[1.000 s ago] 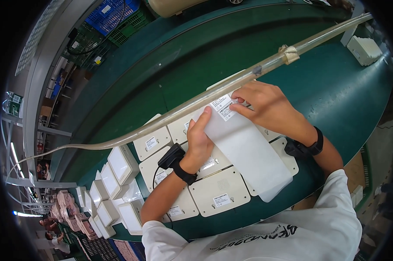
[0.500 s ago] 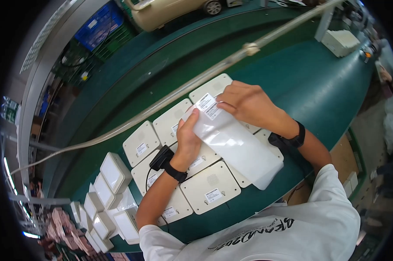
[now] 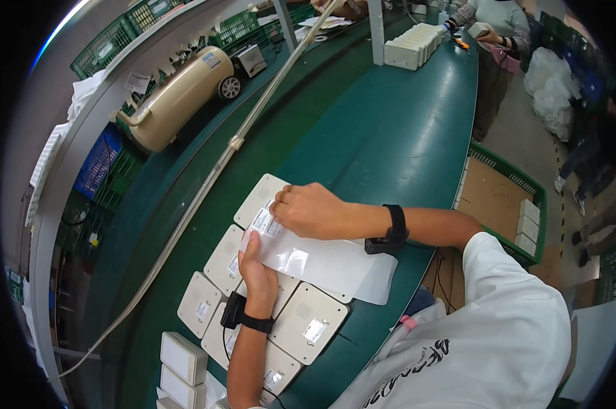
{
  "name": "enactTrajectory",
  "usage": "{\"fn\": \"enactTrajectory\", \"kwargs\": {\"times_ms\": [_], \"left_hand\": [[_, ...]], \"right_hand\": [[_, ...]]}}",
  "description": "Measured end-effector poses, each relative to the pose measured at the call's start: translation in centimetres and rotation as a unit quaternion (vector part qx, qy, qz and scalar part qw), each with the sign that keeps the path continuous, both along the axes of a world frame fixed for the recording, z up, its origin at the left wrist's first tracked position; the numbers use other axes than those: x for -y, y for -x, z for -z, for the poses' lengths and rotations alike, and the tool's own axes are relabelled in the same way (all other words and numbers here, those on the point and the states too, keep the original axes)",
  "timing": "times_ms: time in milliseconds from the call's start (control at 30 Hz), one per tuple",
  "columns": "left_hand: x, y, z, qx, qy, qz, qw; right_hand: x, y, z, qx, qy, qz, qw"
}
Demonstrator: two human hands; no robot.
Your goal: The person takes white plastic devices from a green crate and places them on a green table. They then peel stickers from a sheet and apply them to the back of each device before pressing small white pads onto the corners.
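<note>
My left hand (image 3: 259, 274) grips the upper left end of a glossy white label sheet (image 3: 352, 264), with its thumb on top. Small printed labels (image 3: 261, 221) sit near that end. Curled over them is my right hand (image 3: 309, 210), its fingertips closed at the sheet's upper edge; whether a label has come loose is hidden. Beneath the sheet, several cream square device housings (image 3: 306, 315) lie in rows, many bearing a small label. A black strap with a small box circles each of my wrists.
White-faced units (image 3: 183, 358) stand at lower left. A clear hose (image 3: 216, 174) crosses the green bench (image 3: 390, 129). Beyond it lies a beige air tank (image 3: 182, 99). A co-worker (image 3: 502, 41) stands at the far end by a row of white housings (image 3: 414, 46). A green crate (image 3: 502, 198) sits at right.
The view has swung to the right, bringing the co-worker and crate into sight. Both hands stay on the label sheet, my right fingers now curled more tightly over the labels.
</note>
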State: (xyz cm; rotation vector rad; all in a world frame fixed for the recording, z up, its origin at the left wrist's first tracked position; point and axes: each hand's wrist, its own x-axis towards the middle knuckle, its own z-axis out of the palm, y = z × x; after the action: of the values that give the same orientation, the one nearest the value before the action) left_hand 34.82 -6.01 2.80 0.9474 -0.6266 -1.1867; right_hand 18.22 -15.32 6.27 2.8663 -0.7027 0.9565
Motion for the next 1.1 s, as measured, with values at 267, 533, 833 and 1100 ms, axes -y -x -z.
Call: {"fn": "enactTrajectory", "kwargs": {"times_ms": [267,533,833,1100], "left_hand": [[-0.1,-0.2,0.1,-0.031,-0.006,0.010,0.999],[0.4,-0.6,1.7,-0.004,-0.009,0.008,1.000],[-0.3,0.1,1.1,-0.021,-0.010,0.020,1.000],[0.0,-1.3,0.6,-0.104,-0.012,0.078,0.991]], "right_hand": [[-0.6,0.4,0.3,-0.034,0.110,-0.041,0.992],[0.3,0.3,1.4,0.037,0.049,-0.037,0.997],[0.3,0.7,0.9,0.026,0.149,-0.110,0.982],[-0.1,1.6,-0.7,0.100,-0.103,-0.299,0.943]]}}
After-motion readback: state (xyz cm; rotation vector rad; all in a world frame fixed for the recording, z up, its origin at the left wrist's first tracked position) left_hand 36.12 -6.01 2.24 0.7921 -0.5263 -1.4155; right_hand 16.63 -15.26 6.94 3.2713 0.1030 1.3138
